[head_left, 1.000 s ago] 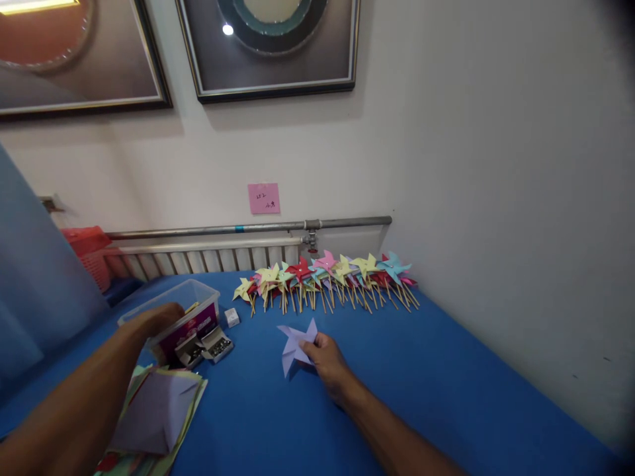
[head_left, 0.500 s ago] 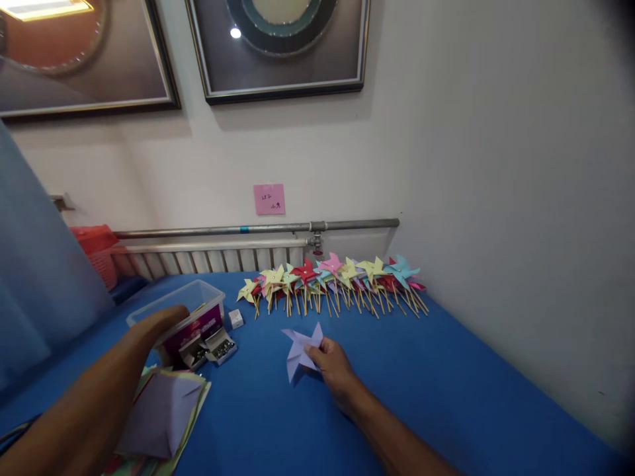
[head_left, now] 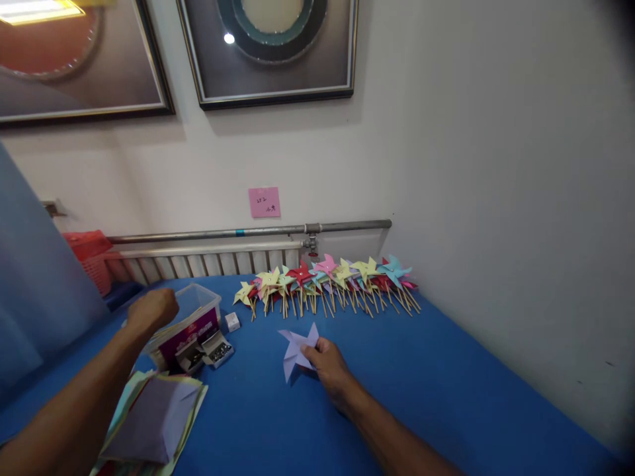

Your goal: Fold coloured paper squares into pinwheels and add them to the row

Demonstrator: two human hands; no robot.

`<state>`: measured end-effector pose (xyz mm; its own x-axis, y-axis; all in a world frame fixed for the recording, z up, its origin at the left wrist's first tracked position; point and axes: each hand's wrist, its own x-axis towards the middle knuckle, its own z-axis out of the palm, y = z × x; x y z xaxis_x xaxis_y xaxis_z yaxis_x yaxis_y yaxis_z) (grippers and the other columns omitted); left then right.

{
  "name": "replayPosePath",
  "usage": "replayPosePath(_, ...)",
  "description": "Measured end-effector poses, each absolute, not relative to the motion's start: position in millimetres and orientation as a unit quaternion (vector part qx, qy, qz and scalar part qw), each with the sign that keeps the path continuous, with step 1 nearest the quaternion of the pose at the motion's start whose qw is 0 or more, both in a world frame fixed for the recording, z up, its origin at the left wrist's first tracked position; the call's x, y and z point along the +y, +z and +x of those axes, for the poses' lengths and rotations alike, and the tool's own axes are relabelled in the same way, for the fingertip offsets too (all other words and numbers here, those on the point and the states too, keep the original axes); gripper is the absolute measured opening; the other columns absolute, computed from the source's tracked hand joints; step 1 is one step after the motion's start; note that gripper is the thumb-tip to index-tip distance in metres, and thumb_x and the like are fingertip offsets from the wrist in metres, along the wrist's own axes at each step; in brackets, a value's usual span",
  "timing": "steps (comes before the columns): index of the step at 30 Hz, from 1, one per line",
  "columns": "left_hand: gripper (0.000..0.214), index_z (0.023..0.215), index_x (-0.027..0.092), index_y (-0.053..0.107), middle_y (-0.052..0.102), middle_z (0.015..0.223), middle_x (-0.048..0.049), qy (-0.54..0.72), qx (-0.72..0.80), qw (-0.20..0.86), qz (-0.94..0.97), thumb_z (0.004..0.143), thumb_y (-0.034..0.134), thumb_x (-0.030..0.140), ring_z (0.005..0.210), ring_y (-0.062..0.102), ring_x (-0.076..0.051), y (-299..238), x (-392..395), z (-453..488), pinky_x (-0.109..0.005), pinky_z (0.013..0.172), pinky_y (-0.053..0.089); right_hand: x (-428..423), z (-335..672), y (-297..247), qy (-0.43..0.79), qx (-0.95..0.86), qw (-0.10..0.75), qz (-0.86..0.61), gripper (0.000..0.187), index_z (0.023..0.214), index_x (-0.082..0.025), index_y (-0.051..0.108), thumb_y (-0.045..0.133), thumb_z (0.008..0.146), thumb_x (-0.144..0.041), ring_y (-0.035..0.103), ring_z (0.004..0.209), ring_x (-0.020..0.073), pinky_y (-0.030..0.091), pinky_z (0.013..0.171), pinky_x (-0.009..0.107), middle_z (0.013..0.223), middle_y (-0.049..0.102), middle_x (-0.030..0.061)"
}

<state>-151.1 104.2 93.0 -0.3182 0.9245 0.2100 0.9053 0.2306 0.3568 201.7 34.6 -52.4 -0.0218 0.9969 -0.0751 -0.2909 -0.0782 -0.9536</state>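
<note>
Nearest, at the lower left, a loose stack of coloured paper sheets point(head_left: 149, 423) lies on a blue worktop point(head_left: 446, 396). The right hand point(head_left: 330, 367) reaches in from the lower right and pinches a lilac paper pinwheel point(head_left: 296, 347) at its right edge, thumb and fingers closed on it. The pinwheel has no stick and sits low on the worktop, just ahead and left of that hand. The left hand point(head_left: 151, 311) is well apart to the left, curled closed above a clear plastic box point(head_left: 201, 307). Whether it holds anything cannot be told. The right hand is much the nearer to the pinwheel. The box bears a purple label, and its contents are unclear. Just beside it are two small open boxes point(head_left: 218, 349) of metal pins and a small white box point(head_left: 231, 322). Farther back, a row of finished pinwheels point(head_left: 327, 281) on wooden sticks lies along the wall, sticks pointing toward the viewer. Behind them are a radiator point(head_left: 208, 261), a pink note point(head_left: 264, 201) and framed pictures point(head_left: 270, 49).
</note>
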Motion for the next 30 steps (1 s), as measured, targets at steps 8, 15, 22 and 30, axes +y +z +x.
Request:
replayPosePath(8, 0.021, 0.097, 0.016, 0.058, 0.063, 0.072, -0.0009, 0.328, 0.659, 0.276, 0.618, 0.086, 0.040, 0.014, 0.058, 0.057, -0.014, 38, 71, -35, -0.023, 0.058, 0.040, 28, 205, -47, 0.585, -0.395, 0.550, -0.447, 0.028, 0.086, -0.015, 0.071, 0.076, 0.068, -0.036, 0.066, 0.070, 0.0180, 0.055, 0.073, 0.033, 0.077, 0.072, 0.0028)
replayPosePath(15, 0.015, 0.081, 0.018, 0.058, 0.056, 0.064, 0.0019, 0.329, 0.587, 0.305, 0.674, 0.083, 0.044, 0.010, 0.064, 0.052, -0.013, -39, 56, 18, -0.023, 0.059, 0.033, 29, 206, -45, 0.596, -0.358, 0.561, -0.450, 0.029, 0.087, -0.017, 0.071, 0.080, 0.065, -0.034, 0.067, 0.072, 0.0191, 0.055, 0.067, 0.030, 0.079, 0.073, 0.0028)
replayPosePath(22, 0.024, 0.093, 0.020, 0.067, 0.059, 0.067, 0.0015, 0.313, 0.572, 0.303, 0.695, 0.093, 0.044, 0.026, 0.066, 0.054, -0.014, -38, 53, 11, -0.024, 0.061, 0.033, 28, 206, -42, 0.597, -0.338, 0.575, -0.447, 0.027, 0.080, -0.017, 0.068, 0.081, 0.066, -0.037, 0.064, 0.067, 0.0187, 0.056, 0.068, 0.033, 0.073, 0.070, 0.0033)
replayPosePath(30, 0.022, 0.081, 0.019, 0.071, 0.068, 0.074, -0.0020, 0.296, 0.535, 0.289, 0.737, 0.081, 0.049, 0.014, 0.071, 0.059, -0.015, -33, 36, 27, -0.024, 0.064, 0.035, 24, 203, -38, 0.592, -0.374, 0.554, -0.451, 0.029, 0.080, -0.018, 0.068, 0.080, 0.066, -0.040, 0.062, 0.065, 0.0167, 0.053, 0.066, 0.031, 0.072, 0.069, 0.0022)
